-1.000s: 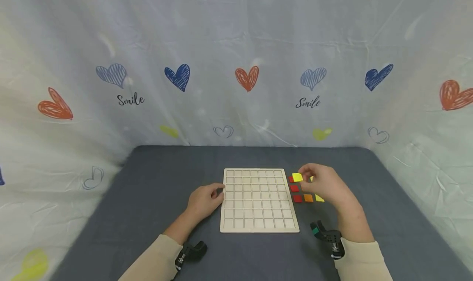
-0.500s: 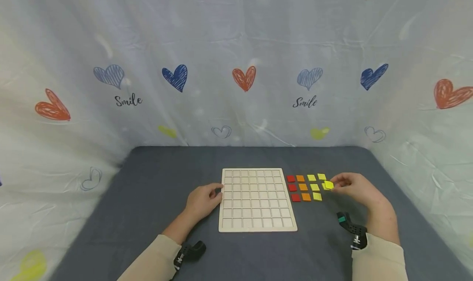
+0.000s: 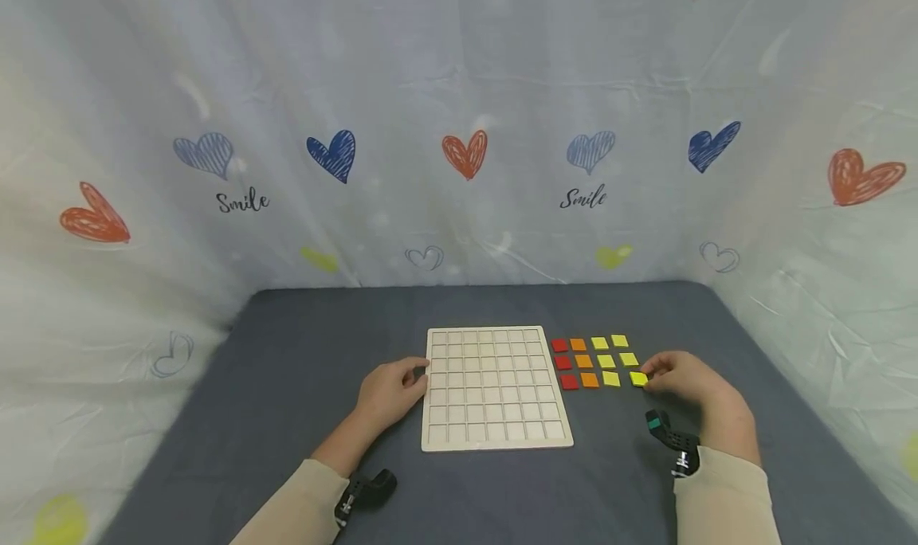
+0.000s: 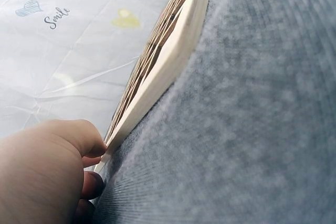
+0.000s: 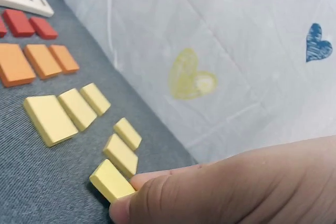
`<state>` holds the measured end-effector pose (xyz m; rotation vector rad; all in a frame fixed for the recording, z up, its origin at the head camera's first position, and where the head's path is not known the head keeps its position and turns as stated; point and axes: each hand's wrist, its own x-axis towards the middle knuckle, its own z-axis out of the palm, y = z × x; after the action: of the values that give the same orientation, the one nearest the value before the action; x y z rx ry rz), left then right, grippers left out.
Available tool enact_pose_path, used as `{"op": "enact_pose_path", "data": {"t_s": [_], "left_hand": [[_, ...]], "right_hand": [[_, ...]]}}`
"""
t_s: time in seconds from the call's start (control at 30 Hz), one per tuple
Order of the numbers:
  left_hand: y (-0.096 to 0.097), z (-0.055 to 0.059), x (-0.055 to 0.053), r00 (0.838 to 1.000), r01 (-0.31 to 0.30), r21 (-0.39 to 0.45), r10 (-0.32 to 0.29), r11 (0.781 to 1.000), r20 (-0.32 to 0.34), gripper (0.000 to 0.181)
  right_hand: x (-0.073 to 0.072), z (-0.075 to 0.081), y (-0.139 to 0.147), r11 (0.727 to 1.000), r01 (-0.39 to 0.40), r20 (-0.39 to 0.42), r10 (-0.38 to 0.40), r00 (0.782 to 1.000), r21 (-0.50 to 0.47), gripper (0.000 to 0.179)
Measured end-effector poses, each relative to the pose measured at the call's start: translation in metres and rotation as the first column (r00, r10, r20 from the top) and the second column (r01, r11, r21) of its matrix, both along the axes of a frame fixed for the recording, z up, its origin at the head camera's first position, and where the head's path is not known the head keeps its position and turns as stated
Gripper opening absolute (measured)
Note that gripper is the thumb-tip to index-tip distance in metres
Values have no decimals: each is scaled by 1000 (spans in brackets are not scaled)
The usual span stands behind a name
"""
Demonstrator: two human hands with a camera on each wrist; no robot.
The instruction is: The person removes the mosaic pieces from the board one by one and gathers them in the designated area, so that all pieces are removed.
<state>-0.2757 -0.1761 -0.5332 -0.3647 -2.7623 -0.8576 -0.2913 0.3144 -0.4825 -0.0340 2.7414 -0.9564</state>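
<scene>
A pale wooden board point(image 3: 495, 390) with a grid of square recesses lies flat on the table. At its left edge my left hand point(image 3: 387, 391) rests with fingertips touching the rim, as the left wrist view point(image 4: 47, 166) also shows. Between thumb and fingers of my right hand point(image 3: 692, 379) is a bright yellow square tile point(image 5: 111, 180), close to the table at the near end of the outermost column. Beside it stand columns of red tiles point(image 3: 562, 362), orange tiles point(image 3: 584, 361) and paler yellow tiles point(image 3: 606, 361), to the right of the board.
A dark grey cloth point(image 3: 323, 322) covers the table. Behind and at both sides hangs a white curtain point(image 3: 402, 67) printed with hearts. Black wrist cameras point(image 3: 674, 441) are strapped on both arms.
My right hand has carried the yellow tile rightward from above the red tiles, then down and nearer to the column's near end. My left hand has stayed at the board's edge.
</scene>
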Motion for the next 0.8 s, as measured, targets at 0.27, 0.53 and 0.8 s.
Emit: {"op": "enact_pose_path", "data": {"t_s": [0.27, 0.53, 0.8], "left_hand": [[-1, 0, -1, 999, -8, 5, 8, 1000, -35, 25], [2, -9, -2, 996, -43, 18, 44, 999, -79, 18], [5, -10, -4, 994, -75, 36, 78, 997, -82, 15]], "right_hand": [[1, -2, -3, 999, 29, 4, -29, 1000, -36, 26], [3, -5, 5, 997, 64, 5, -64, 998, -38, 37], [9, 18, -12, 998, 51, -141, -56, 988, -37, 29]]}}
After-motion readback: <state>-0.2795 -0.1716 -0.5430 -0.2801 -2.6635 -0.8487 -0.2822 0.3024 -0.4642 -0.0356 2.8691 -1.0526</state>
